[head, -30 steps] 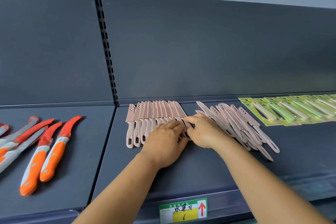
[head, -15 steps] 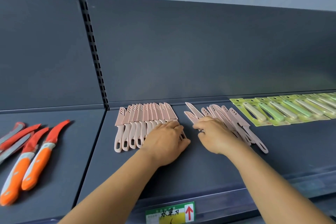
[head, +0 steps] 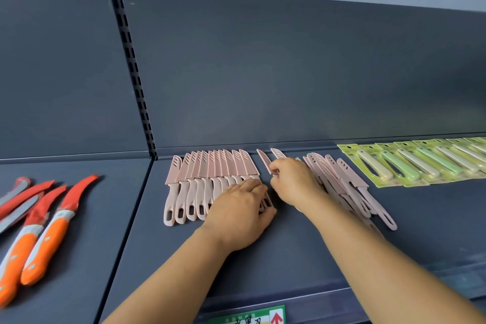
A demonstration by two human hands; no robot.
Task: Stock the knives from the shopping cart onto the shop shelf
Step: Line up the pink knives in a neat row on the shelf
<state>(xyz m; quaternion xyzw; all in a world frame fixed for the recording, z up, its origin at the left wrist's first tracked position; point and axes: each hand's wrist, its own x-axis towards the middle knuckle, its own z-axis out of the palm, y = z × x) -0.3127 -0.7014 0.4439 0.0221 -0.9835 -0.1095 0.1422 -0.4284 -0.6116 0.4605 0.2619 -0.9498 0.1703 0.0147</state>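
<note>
A neat row of several pink sheathed knives (head: pixel 210 173) lies on the dark grey shelf (head: pixel 289 252), blades toward the back panel. My left hand (head: pixel 239 214) rests flat on the handles at the row's right end. My right hand (head: pixel 293 183) pinches a pink knife (head: pixel 263 160) just right of the row, its tip pointing to the back. A loose, overlapping pile of pink knives (head: pixel 342 181) lies to the right, partly under my right wrist. The shopping cart is not in view.
Orange-handled knives (head: pixel 50 229) with red blade covers lie on the left shelf section. Green carded knives (head: pixel 410 163) line the back right. A slotted upright (head: pixel 134 71) divides the back panels. A green price label (head: pixel 247 318) sits on the shelf's front edge.
My right hand has drawn one pink knife out of the loose pile toward the neat row. My left hand has stayed on the row's handles. The camera shifted slightly.
</note>
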